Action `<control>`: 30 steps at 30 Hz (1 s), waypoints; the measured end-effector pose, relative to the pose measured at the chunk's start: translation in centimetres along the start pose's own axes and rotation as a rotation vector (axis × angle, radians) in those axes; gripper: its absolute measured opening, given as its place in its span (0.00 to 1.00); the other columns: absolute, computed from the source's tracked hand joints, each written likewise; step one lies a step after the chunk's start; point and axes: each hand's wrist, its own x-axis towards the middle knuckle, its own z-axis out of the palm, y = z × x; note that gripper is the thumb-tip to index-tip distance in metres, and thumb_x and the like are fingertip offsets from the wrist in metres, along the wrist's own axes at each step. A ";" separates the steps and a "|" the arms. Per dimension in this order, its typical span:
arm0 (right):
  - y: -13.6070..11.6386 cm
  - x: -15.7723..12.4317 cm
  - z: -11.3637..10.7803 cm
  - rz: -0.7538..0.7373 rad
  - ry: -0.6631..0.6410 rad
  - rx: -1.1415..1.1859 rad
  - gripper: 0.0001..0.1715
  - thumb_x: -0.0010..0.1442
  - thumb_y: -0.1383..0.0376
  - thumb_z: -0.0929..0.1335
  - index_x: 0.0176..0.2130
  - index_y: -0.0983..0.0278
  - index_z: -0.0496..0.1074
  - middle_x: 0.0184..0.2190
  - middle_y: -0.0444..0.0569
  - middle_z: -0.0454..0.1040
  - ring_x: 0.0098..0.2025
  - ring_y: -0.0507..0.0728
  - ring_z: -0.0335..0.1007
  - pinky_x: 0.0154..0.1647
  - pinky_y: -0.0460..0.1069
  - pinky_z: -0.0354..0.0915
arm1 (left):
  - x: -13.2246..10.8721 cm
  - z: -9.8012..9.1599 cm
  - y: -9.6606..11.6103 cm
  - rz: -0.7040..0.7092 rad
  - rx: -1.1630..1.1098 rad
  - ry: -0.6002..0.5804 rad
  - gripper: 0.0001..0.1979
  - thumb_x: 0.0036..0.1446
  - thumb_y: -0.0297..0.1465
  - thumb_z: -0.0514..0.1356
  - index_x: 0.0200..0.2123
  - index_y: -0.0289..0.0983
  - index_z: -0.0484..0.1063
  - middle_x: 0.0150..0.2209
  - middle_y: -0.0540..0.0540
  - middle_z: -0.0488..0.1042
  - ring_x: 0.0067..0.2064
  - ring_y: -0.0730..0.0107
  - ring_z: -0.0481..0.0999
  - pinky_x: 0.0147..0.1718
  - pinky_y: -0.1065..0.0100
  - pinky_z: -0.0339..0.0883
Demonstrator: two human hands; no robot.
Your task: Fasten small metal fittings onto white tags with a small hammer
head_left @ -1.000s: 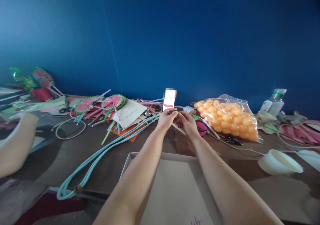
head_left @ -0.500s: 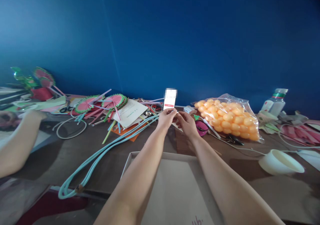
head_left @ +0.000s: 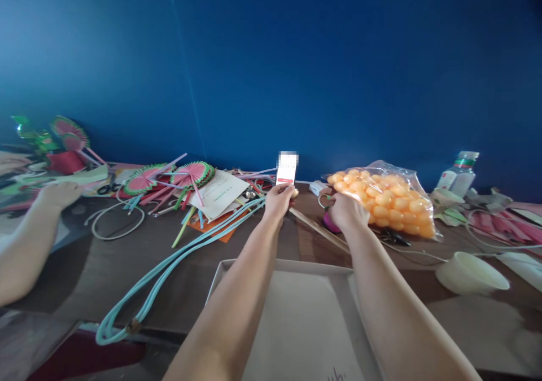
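Note:
My left hand (head_left: pixel 278 201) is closed, its thumb and fingers pinched round something small and pale at the fingertips that I cannot make out. Right behind it a phone (head_left: pixel 286 172) with a lit white screen stands upright near the blue wall. A thin wooden strip (head_left: pixel 319 228) runs from just under my left fingers towards the right; whether they touch it I cannot tell. My right hand (head_left: pixel 349 214) is over a purple round object (head_left: pixel 330 222), beside a small white box (head_left: pixel 319 188). Its fingers point down and away, mostly hidden.
A shallow cardboard box (head_left: pixel 296 307) lies below my forearms. To the right are a clear bag of orange balls (head_left: pixel 389 200), a white cup (head_left: pixel 470 274) and a bottle (head_left: pixel 459 175). Left lie looped light-blue tubes (head_left: pixel 169 268), paper fans (head_left: pixel 192 175) and another person's arm (head_left: pixel 38 234).
My right hand has left my left hand and moved right, onto the purple round object. My left hand stays in front of the phone. The other person's hand has shifted slightly.

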 end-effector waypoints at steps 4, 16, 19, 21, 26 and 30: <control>1.0 1.3 0.6 0.099 -0.081 -0.084 0.23 0.55 0.55 0.63 0.44 0.66 0.75 0.48 0.61 0.72 0.49 0.68 0.68 0.42 0.57 0.65 | -0.2 0.1 0.2 -0.019 0.000 0.012 0.10 0.45 0.32 0.65 0.31 0.33 0.74 0.25 0.48 0.73 0.22 0.77 0.71 0.23 0.73 0.66; 1.3 2.6 0.7 0.013 -0.176 -0.153 0.23 0.53 0.55 0.64 0.43 0.63 0.76 0.50 0.60 0.72 0.51 0.69 0.67 0.47 0.59 0.64 | 1.0 -0.2 -1.1 -0.005 -0.014 0.002 0.10 0.43 0.32 0.65 0.30 0.33 0.74 0.25 0.48 0.73 0.20 0.79 0.69 0.22 0.74 0.66; 1.6 2.8 0.9 -0.037 -0.204 -0.174 0.21 0.53 0.57 0.65 0.44 0.62 0.75 0.49 0.57 0.72 0.51 0.67 0.67 0.48 0.58 0.63 | 1.1 -0.3 -1.4 -0.006 -0.008 -0.002 0.11 0.42 0.33 0.65 0.31 0.34 0.74 0.25 0.48 0.73 0.20 0.79 0.69 0.22 0.74 0.66; 1.7 2.9 1.0 -0.067 -0.228 -0.183 0.20 0.52 0.59 0.65 0.43 0.61 0.75 0.48 0.56 0.73 0.51 0.65 0.68 0.48 0.57 0.63 | 1.2 -0.3 -1.5 -0.003 -0.012 -0.002 0.12 0.42 0.33 0.65 0.32 0.33 0.74 0.26 0.48 0.73 0.20 0.79 0.69 0.22 0.74 0.66; 1.6 2.7 0.8 -0.075 -0.242 -0.158 0.17 0.51 0.60 0.66 0.41 0.60 0.76 0.47 0.55 0.74 0.50 0.66 0.69 0.47 0.57 0.63 | 1.1 -0.2 -1.4 -0.010 -0.013 0.019 0.13 0.41 0.32 0.66 0.32 0.33 0.74 0.26 0.48 0.73 0.21 0.78 0.70 0.23 0.73 0.67; 1.7 2.5 0.6 -0.050 -0.204 -0.064 0.18 0.52 0.58 0.65 0.41 0.59 0.75 0.45 0.54 0.75 0.47 0.65 0.70 0.45 0.56 0.63 | 0.7 -0.1 -1.2 -0.007 -0.019 0.013 0.11 0.41 0.32 0.65 0.30 0.33 0.75 0.24 0.49 0.72 0.22 0.77 0.70 0.24 0.74 0.67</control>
